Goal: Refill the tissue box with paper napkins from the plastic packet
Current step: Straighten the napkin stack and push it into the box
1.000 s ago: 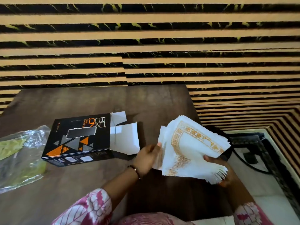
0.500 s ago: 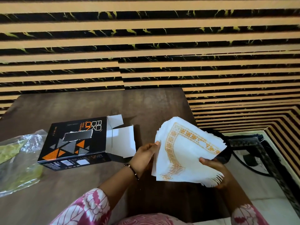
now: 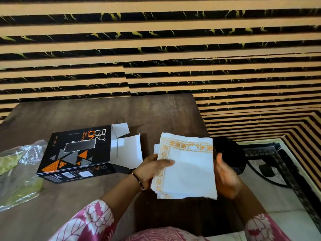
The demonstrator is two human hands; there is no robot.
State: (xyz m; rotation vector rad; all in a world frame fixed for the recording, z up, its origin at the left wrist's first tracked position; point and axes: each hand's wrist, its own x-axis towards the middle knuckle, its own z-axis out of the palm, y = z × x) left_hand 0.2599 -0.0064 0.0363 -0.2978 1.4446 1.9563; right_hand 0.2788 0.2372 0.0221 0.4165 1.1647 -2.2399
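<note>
A stack of white paper napkins (image 3: 189, 169) with an orange patterned border lies flat between my hands, above the table's right part. My left hand (image 3: 152, 169) grips its left edge, thumb on top. My right hand (image 3: 225, 176) presses flat against its right edge. The black tissue box (image 3: 76, 152) with orange triangles lies on the table to the left, its right end flaps (image 3: 128, 150) folded open and white inside. The crumpled clear plastic packet (image 3: 19, 171) with green print sits at the far left edge.
The brown wooden table (image 3: 104, 115) reaches back to a striped black and tan wall. Past its right edge is a floor with a dark patterned rug (image 3: 271, 164) and a dark round object (image 3: 231, 153) behind the napkins.
The napkin stack was fanned and tilted up; now it is squared into a flat pile. My right hand moved from under its lower corner to its right edge.
</note>
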